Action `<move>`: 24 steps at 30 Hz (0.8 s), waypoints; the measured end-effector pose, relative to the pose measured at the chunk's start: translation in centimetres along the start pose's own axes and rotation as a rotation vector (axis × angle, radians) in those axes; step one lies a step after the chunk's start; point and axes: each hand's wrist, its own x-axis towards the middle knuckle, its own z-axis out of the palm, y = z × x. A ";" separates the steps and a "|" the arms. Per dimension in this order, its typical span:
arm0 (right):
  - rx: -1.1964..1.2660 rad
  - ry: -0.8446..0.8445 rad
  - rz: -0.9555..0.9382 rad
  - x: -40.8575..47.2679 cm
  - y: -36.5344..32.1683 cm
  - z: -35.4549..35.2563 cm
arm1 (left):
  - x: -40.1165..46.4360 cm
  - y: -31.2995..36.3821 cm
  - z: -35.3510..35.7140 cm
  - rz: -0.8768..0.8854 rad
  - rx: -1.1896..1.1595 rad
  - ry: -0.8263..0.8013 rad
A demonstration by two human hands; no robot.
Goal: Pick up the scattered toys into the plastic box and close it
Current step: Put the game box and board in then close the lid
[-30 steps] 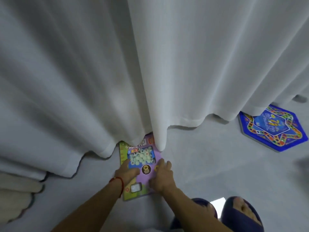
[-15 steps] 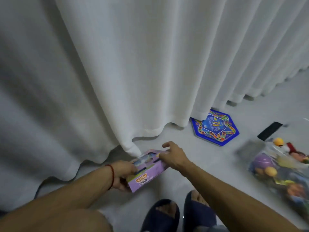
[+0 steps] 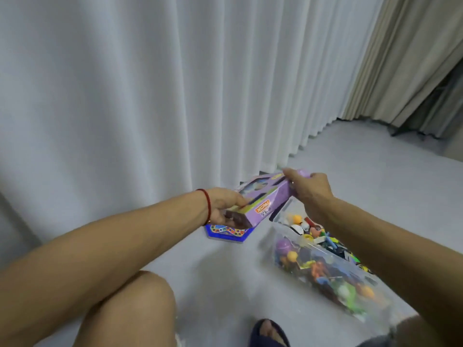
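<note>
Up comes the purple toy pack (image 3: 265, 196), lifted off the floor by the curtain hem and now carried in the air toward the bin, so one more stray toy looks about to go in. Left hand (image 3: 225, 206), red string at the wrist, has its fingers curled round the near end of the pack; right hand (image 3: 309, 189) clamps the far end from above, fingers wrapped over the edge. Pack tilts, far end higher, hanging just over the bin's far-left corner. Below the left hand, the blue game board (image 3: 225, 232) lies flat on the floor, partly hidden by the pack and apparently yet to be collected. Moving right, the clear bin (image 3: 280, 246) stands open near the board, already heaped with coloured balls and figures; its lid is not clearly in view, so closing waits. Nothing blocks the drop, though the heap is high and the long pack may need laying flat on top. White curtain (image 3: 125, 96) fills the back, beige drape (image 3: 400, 58) at far right, a slippered foot (image 3: 269, 333) at the bottom edge.
</note>
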 end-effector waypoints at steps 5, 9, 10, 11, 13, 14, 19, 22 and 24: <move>0.322 0.037 0.195 2.2 0.1 -0.9 | 2.8 3.3 7.2 0.141 0.029 0.042; 0.329 0.052 0.263 6.4 3.9 -4.1 | 6.7 2.7 11.8 0.215 -0.035 0.075; 0.346 0.056 0.275 7.8 4.6 -5.6 | 7.4 2.5 12.6 0.206 -0.078 0.076; 0.351 0.085 0.283 9.0 5.1 -7.3 | 7.8 2.3 13.2 0.184 -0.100 0.087; 0.342 0.189 0.286 10.5 6.4 -11.0 | 8.6 2.0 14.1 0.143 -0.056 0.103; 0.318 0.247 0.291 11.1 7.3 -12.9 | 9.4 1.7 14.3 0.136 -0.005 0.114; 0.118 0.298 0.355 13.3 11.2 -17.7 | 11.9 1.7 13.2 0.176 0.207 0.196; 0.015 0.241 0.388 14.4 12.5 -17.4 | 12.7 2.5 12.0 0.196 0.335 0.216; -0.082 0.175 0.410 14.6 12.7 -16.9 | 13.1 3.1 11.2 0.195 0.425 0.224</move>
